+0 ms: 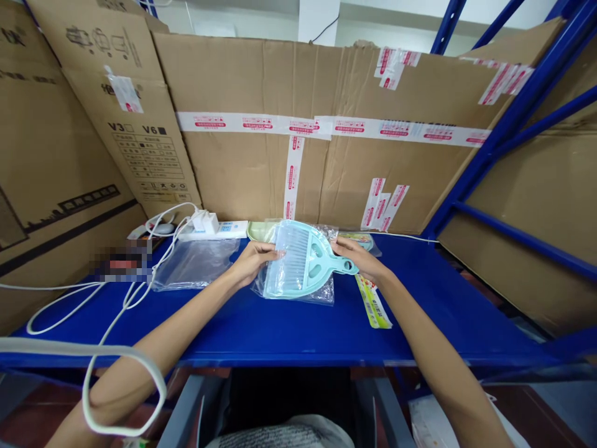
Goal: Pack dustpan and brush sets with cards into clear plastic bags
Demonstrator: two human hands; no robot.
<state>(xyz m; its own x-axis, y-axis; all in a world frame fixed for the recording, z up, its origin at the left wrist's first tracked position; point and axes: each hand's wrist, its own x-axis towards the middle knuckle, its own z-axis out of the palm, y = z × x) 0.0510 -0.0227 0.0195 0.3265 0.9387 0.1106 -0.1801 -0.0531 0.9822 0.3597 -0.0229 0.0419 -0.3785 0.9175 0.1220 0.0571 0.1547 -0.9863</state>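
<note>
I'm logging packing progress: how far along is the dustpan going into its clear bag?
Done: the light blue dustpan lies on a clear bag on the blue shelf.
In hand: the left hand holds its wide end, the right hand its handle end.
Left: whether it is inside is unclear; spare clear bags lie beside it.

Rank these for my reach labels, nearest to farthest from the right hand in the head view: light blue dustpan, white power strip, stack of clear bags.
1. light blue dustpan: its handle is in the right hand.
2. stack of clear bags: flat on the blue shelf, left of the dustpan.
3. white power strip: back left, by the cardboard. It and the bags are close to a tie.
</note>
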